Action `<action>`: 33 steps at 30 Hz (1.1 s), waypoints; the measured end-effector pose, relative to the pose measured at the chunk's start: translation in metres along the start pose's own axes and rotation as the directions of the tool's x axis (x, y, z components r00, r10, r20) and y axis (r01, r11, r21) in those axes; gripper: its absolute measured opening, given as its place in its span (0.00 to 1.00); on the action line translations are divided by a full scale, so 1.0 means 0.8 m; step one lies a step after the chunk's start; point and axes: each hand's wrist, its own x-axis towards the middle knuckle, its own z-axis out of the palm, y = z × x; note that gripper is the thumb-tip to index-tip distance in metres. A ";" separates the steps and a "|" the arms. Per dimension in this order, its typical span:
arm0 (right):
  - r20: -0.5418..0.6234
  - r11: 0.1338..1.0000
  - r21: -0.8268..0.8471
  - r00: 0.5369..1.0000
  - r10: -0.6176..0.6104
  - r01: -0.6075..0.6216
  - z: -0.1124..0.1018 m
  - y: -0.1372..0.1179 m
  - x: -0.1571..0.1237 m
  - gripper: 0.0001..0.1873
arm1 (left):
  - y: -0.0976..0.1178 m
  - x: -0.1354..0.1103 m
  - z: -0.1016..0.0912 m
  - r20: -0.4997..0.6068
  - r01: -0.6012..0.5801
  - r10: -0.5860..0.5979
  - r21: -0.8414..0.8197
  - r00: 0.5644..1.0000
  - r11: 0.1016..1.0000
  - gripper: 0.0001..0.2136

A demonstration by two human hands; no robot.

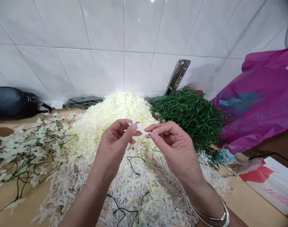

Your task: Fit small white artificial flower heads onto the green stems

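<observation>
Over the flower pile, my left hand (pixel 113 143) is closed in a pinch on a small white artificial flower (pixel 134 121). Close beside it, my right hand (pixel 175 146) pinches a narrow white piece with fine comb-like strands (pixel 145 133). The two pieces meet between my fingertips; whether they are joined I cannot tell. Behind and below both hands rises a big heap of loose cream-white flower heads (pixel 125 105). White thread-like strands (pixel 68 186) spread under it, and a few dark green stems (pixel 121 209) lie on top.
White flowers on green stems (pixel 27 151) lie at the left. A green stem pile (pixel 186 113) sits at the back right, near a metal bracket (pixel 178 75) and a purple bag (pixel 259 97). A clear plastic cup (pixel 236 155) and a dark bag (pixel 12 102) stand at the sides.
</observation>
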 end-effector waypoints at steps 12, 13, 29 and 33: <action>-0.179 0.994 -0.084 0.980 -0.082 0.067 -0.015 0.004 0.006 0.07 | -0.005 0.001 -0.002 0.124 0.064 -0.071 0.057 0.990 0.996 0.10; -0.188 0.996 -0.067 0.979 -0.074 0.062 -0.018 0.005 0.008 0.07 | -0.005 0.001 -0.004 0.121 0.070 -0.083 0.108 0.989 0.992 0.10; -0.039 0.916 -0.315 0.961 -0.274 0.248 0.006 0.004 -0.013 0.11 | -0.010 -0.007 0.008 0.000 0.072 -0.073 0.077 0.997 0.994 0.05; 0.003 0.808 -0.463 0.912 -0.410 0.365 0.004 0.004 -0.009 0.12 | -0.002 -0.010 0.008 0.051 0.118 -0.123 0.091 0.991 0.989 0.08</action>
